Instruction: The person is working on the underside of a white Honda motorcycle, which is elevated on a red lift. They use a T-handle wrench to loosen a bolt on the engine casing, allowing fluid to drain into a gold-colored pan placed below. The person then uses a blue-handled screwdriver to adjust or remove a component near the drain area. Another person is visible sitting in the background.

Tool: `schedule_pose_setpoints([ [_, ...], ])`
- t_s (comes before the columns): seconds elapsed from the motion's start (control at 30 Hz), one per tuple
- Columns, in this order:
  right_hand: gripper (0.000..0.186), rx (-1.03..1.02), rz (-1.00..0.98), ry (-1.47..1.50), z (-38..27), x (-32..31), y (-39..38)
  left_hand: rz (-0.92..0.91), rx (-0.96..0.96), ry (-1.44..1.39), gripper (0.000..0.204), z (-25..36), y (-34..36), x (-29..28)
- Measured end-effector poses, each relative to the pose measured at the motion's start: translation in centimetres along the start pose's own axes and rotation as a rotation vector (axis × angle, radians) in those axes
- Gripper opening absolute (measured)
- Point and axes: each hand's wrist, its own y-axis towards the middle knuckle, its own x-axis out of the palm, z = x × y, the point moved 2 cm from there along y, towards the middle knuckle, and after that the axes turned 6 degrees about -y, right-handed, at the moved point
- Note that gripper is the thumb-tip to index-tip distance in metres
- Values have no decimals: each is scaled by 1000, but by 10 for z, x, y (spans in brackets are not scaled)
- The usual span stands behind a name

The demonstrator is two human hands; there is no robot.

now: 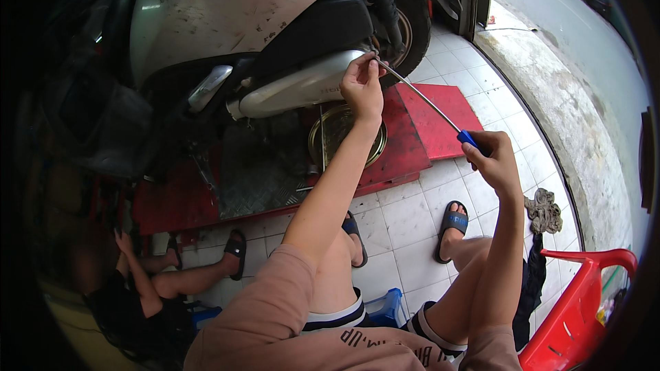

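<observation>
Pinkish-brown shirt (247,316) nearest, at 6 o'clock. Long screwdriver (423,96) at 2 o'clock, slanting between 2 hands, far end beside the silver engine cover (292,96) of a scooter (206,14) at 11 o'clock. Right hand (498,165), 3 o'clock, fingers wrapped round the blue handle (467,139). Left hand (363,89), 1 o'clock, thumb and fingers bunched at the far end; can't tell if pinching metal or some small part. Tool looks light, stiff, hard to break; bare metal probably slick if greasy, long reach may wander. Best hold: handle for force, fingertips near the far end for steadying.
</observation>
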Motion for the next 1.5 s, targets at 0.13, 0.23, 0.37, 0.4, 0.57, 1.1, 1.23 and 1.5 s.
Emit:
schedule_pose_setpoints([
  [0.13,25,-168,229,78,-26,13,3,-142,159,37,35,35,23,54],
  [0.23,25,-254,370,14,-53,25,11,-194,109,38,42,56,43,76],
  [0.37,21,-296,463,-62,-88,31,22,-172,-14,132,46,60,68,76],
  [0.4,21,-295,462,-92,-94,30,25,-166,-46,149,47,59,71,73],
  [0.57,18,-338,496,-188,-104,27,35,-150,-119,182,49,57,74,67],
  [1.1,15,-324,510,-198,-161,39,25,-243,-489,-362,27,87,-3,46],
  [1.23,15,-341,483,-255,-175,45,22,-477,-676,-694,25,105,-27,45],
  [1.5,43,-370,300,-448,-196,43,-21,-554,-676,-744,21,86,-20,40],
])
